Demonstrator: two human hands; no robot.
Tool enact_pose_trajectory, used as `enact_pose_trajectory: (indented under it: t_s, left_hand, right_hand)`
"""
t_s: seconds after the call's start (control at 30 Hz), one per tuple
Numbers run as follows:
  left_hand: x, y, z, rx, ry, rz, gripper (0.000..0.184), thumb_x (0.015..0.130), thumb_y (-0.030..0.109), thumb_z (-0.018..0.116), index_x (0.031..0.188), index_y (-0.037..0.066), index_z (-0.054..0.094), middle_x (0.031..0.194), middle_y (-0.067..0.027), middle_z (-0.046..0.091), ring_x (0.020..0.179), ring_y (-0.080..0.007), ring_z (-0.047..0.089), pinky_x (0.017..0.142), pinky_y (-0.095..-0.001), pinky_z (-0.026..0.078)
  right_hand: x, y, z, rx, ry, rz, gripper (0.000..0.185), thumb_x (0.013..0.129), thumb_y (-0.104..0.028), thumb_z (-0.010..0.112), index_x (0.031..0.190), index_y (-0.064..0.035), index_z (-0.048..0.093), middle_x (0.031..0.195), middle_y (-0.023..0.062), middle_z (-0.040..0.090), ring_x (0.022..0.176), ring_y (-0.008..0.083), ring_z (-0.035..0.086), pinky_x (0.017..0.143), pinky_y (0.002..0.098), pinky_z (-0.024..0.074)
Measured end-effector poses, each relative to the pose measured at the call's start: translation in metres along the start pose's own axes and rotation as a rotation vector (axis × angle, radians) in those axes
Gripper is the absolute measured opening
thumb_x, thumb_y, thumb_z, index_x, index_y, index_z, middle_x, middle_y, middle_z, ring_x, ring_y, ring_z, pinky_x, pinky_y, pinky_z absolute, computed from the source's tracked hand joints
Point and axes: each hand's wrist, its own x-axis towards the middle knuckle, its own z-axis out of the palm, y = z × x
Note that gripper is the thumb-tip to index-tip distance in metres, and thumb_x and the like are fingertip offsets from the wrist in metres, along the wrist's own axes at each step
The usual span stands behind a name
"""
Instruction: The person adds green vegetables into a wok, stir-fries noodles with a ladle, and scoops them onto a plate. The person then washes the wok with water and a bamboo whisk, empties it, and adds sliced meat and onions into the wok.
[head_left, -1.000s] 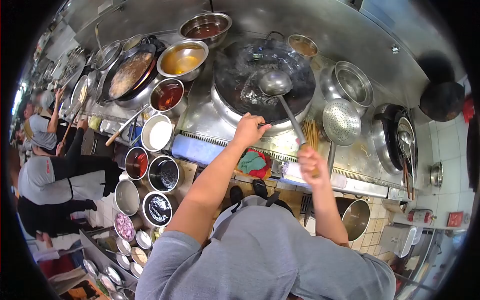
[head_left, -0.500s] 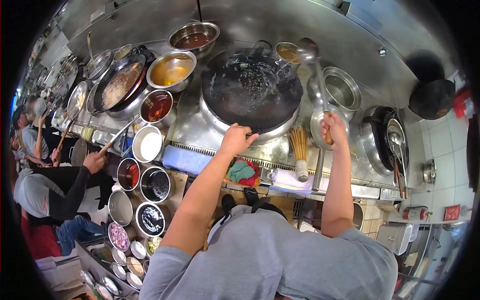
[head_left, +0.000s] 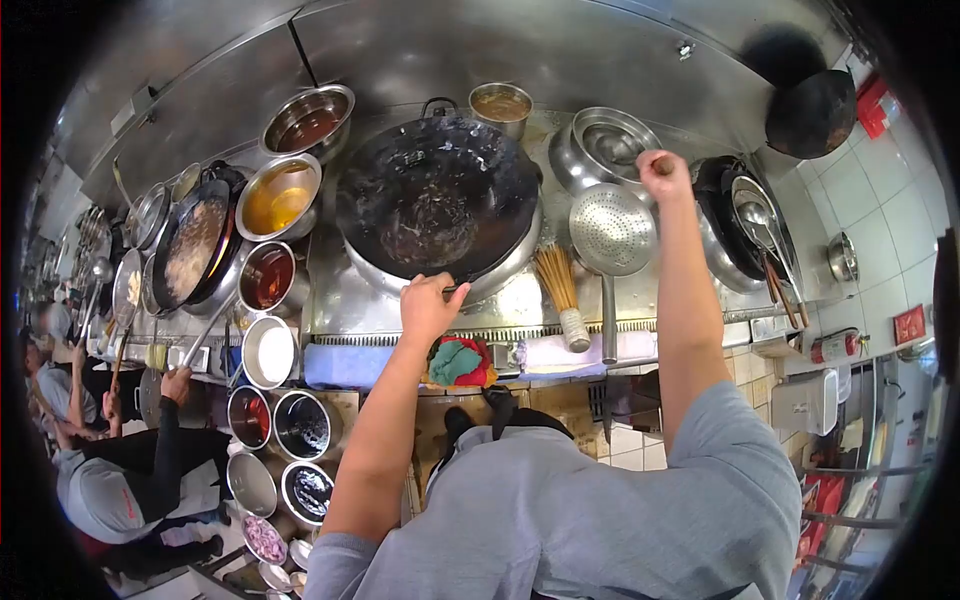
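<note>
My left hand (head_left: 430,307) is closed on the near handle of a large black wok (head_left: 430,190) on the stove. The wok's inside looks wet, with small pale spots near its rim. My right hand (head_left: 667,176) grips the wooden end of a ladle, over a metal pot (head_left: 630,135) at the back right. The ladle's bowl (head_left: 612,148) appears to be down in that pot. Below my right hand rests a perforated strainer (head_left: 612,230), its handle toward me. A bamboo wok brush (head_left: 562,295) lies between the wok and the strainer.
Left of the wok stand bowls of liquid (head_left: 280,200) and a pot of white contents (head_left: 268,352). A folded cloth (head_left: 460,361) lies at the stove's front edge. Farther left, a co-worker (head_left: 130,490) holds a long handle. Stacked woks (head_left: 735,225) stand at the right.
My right hand has moved up and the ladle's bowl has dropped from above the strainer into the back-right pot. My left hand stays on the wok handle. The view has shifted right.
</note>
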Motion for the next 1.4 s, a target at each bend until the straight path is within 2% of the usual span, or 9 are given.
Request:
enact_pose_trajectory:
  t_s: [0.1,0.2,0.3,0.37,0.5,0.77,0.9,1.03,1.4]
  left_hand:
    - [-0.002,0.002,-0.004,0.017,0.038,0.020,0.021,0.077,0.031,0.069,0.084,0.011,0.066,0.072,-0.0090,0.065,0.067,-0.0302,0.057,0.066,-0.0394,0.047]
    - [-0.004,0.002,-0.004,-0.001,0.031,0.057,0.022,0.079,0.032,0.068,0.096,0.018,0.071,0.073,-0.0084,0.065,0.073,-0.0279,0.058,0.069,-0.0375,0.047]
    - [-0.004,0.001,-0.003,0.007,0.019,0.050,0.021,0.079,0.033,0.067,0.093,0.017,0.072,0.073,-0.0083,0.064,0.073,-0.0275,0.058,0.071,-0.0380,0.047]
    - [-0.003,0.001,-0.004,-0.014,0.007,0.046,0.021,0.080,0.033,0.067,0.092,0.017,0.072,0.074,-0.0083,0.064,0.075,-0.0281,0.059,0.075,-0.0389,0.046]
    - [-0.004,-0.005,0.002,-0.012,0.046,0.097,0.022,0.080,0.034,0.067,0.092,0.016,0.072,0.073,-0.0082,0.064,0.074,-0.0283,0.058,0.075,-0.0378,0.047]
    - [-0.004,-0.007,0.003,-0.041,0.061,0.099,0.023,0.079,0.032,0.068,0.091,0.013,0.072,0.074,-0.0082,0.065,0.072,-0.0275,0.058,0.072,-0.0365,0.046]
    - [-0.004,-0.006,0.003,-0.039,0.074,0.086,0.023,0.079,0.033,0.068,0.089,0.012,0.072,0.072,-0.0076,0.064,0.071,-0.0268,0.057,0.071,-0.0367,0.046]
    - [-0.006,-0.007,0.003,-0.066,0.071,0.067,0.024,0.079,0.033,0.068,0.084,0.010,0.070,0.069,-0.0081,0.060,0.072,-0.0275,0.055,0.070,-0.0373,0.045]
    - [-0.008,-0.012,0.002,-0.019,0.110,0.140,0.025,0.081,0.029,0.065,0.080,0.005,0.067,0.074,-0.0127,0.059,0.076,-0.0319,0.054,0.071,-0.0403,0.045]
  right_hand:
    - [-0.055,0.037,0.031,0.033,-0.203,-0.015,0.014,0.078,0.008,0.043,0.091,0.0074,0.039,0.077,0.0094,0.044,0.063,0.0171,0.050,0.054,0.0244,0.0523]
    - [-0.110,0.077,0.067,0.087,-0.176,0.014,0.009,0.082,0.006,0.041,0.073,0.0022,0.038,0.075,0.0102,0.044,0.064,0.0176,0.049,0.053,0.0233,0.0519]
    - [-0.153,0.113,0.083,0.179,-0.281,0.052,0.017,0.086,0.005,0.040,0.102,0.0096,0.040,0.078,0.0105,0.043,0.065,0.0186,0.049,0.057,0.0260,0.0524]
    - [-0.177,0.132,0.087,0.285,-0.294,0.134,0.057,0.089,0.003,0.040,0.137,0.0032,0.011,0.081,0.0102,0.042,0.065,0.0193,0.049,0.060,0.0286,0.0528]
    - [-0.213,0.168,0.070,0.319,-0.356,0.164,0.079,0.090,0.001,0.041,0.141,-0.0091,-0.019,0.081,0.0099,0.041,0.065,0.0197,0.050,0.061,0.0303,0.0531]
    - [-0.252,0.171,0.022,-0.068,-0.057,0.278,0.055,0.092,-0.006,0.047,0.133,0.0095,0.013,0.081,0.0084,0.046,0.057,0.0135,0.051,0.046,0.0227,0.0474]
    - [-0.254,0.159,-0.029,-0.956,-0.032,0.119,0.042,0.093,-0.011,0.049,0.131,0.0017,0.036,0.072,0.0023,0.047,0.053,0.0091,0.048,0.042,0.0213,0.0433]
    - [-0.247,0.118,-0.182,-2.346,0.188,-0.773,0.053,0.088,-0.015,0.055,0.137,-0.0083,0.035,0.091,0.0189,0.064,0.071,0.0357,0.064,0.062,0.0406,0.0506]
    - [-0.330,0.117,-0.275,-2.443,0.814,-0.468,0.049,0.083,-0.019,0.059,0.131,-0.0130,0.048,0.095,0.0233,0.063,0.083,0.0414,0.061,0.074,0.0448,0.0490]
